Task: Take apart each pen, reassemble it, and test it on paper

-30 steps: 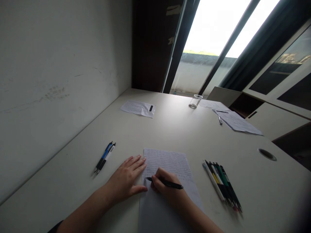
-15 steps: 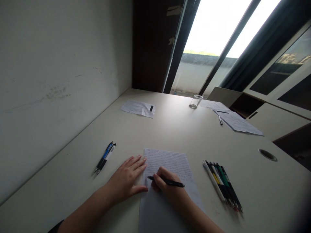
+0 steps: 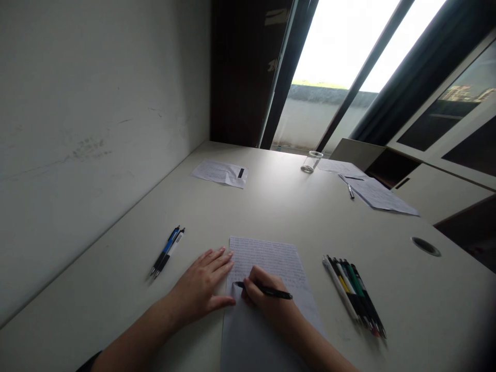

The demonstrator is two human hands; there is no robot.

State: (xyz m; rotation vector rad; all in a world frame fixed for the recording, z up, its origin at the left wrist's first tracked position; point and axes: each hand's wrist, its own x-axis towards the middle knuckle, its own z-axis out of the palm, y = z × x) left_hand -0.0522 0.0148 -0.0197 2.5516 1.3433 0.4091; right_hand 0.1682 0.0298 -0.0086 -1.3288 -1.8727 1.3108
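A sheet of paper [image 3: 271,258] covered in handwriting lies on the white desk [image 3: 271,206] in front of me. My right hand [image 3: 267,299] is closed round a black pen [image 3: 267,292], its tip on the sheet near the left margin. My left hand [image 3: 199,287] lies flat with fingers spread, resting on the desk at the sheet's left edge, fingertips touching the paper.
Two pens [image 3: 167,251] lie to the left, and a row of several pens [image 3: 354,294] to the right. Farther back are a folded paper [image 3: 220,172], a glass [image 3: 311,161], more sheets with a pen [image 3: 374,194], a cable hole [image 3: 426,246]. A wall runs along the left.
The pen in my right hand shifted very slightly along the line. My left hand has stayed put.
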